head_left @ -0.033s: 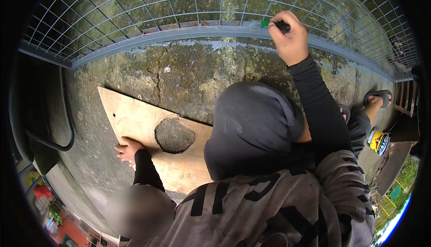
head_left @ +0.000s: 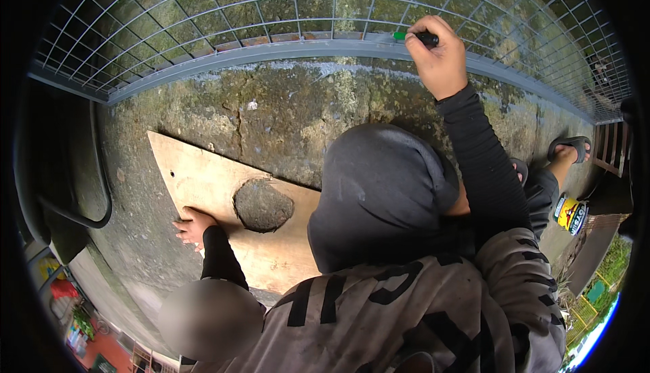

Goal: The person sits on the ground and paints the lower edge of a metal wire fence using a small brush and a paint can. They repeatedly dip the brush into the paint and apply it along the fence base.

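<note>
My right hand (head_left: 440,58) is closed around a small paintbrush (head_left: 399,35) with a green part and a black handle end. Its tip is at the inner edge of the grey metal bar (head_left: 271,51) that borders a wire mesh panel (head_left: 294,19). The bristles are hard to make out against the grey. On the left, my left hand (head_left: 196,227) rests with fingers spread at the edge of a plywood sheet (head_left: 203,183). This sheet lies on the stained concrete and has a large round hole, through which the ground shows.
A dark cloth-covered bulge (head_left: 379,190), probably my bent knee, hides the sheet's right end. To the right are a sandalled foot (head_left: 572,149) and a yellow-and-black tin (head_left: 570,214). A bent black tube (head_left: 105,163) stands at the left. Grey paint streaks (head_left: 332,68) mark the concrete along the bar.
My right hand and forearm have shifted very slightly to the right. My left hand and the plywood sheet stay where they were.
</note>
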`<state>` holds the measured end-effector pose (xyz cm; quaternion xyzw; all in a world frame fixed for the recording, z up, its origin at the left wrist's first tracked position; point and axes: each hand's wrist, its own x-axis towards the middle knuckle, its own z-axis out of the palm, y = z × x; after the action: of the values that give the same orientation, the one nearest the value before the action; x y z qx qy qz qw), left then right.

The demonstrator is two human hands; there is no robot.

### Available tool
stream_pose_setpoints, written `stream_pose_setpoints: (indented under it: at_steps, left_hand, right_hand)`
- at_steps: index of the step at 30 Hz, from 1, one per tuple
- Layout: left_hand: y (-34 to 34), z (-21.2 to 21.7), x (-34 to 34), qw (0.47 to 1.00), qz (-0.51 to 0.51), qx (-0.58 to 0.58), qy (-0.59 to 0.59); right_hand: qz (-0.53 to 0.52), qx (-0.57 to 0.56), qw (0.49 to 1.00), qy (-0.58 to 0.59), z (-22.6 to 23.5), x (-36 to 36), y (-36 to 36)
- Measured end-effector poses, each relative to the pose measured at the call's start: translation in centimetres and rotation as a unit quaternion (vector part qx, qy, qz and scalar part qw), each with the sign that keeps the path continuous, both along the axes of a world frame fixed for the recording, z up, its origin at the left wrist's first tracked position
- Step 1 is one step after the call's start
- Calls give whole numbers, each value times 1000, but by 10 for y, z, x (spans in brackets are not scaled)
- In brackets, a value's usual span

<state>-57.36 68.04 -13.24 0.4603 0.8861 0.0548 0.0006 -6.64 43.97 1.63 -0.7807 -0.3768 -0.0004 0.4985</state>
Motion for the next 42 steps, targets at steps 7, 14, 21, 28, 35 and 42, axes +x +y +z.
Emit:
stream_pose_setpoints:
  at_steps: [7, 14, 21, 28, 35, 42]
  left_hand:
    - [1, -1, 7, 1000, -3, -5, 12]
    - [1, -6, 4, 1000, -4, -7, 10]
    - [3, -10, 2, 1000, -6, 7, 13]
    - [2, -10, -1, 1000, -4, -3, 16]
    - [3, -6, 3, 1000, -1, -6, 13]
    - [4, -9, 2, 1000, -4, 1, 21]
  right_hand:
    - [52, -31, 988, -141, -5, -6, -2]
    - [59, -63, 973, -213, 11, -49, -20]
    - [151, -172, 936, -267, -1, -44, -3]
    - [140, -239, 905, -321, 18, -68, 15]
    - [167, -323, 881, -302, -9, -59, 20]
    - [164, -293, 878, -340, 12, -74, 35]
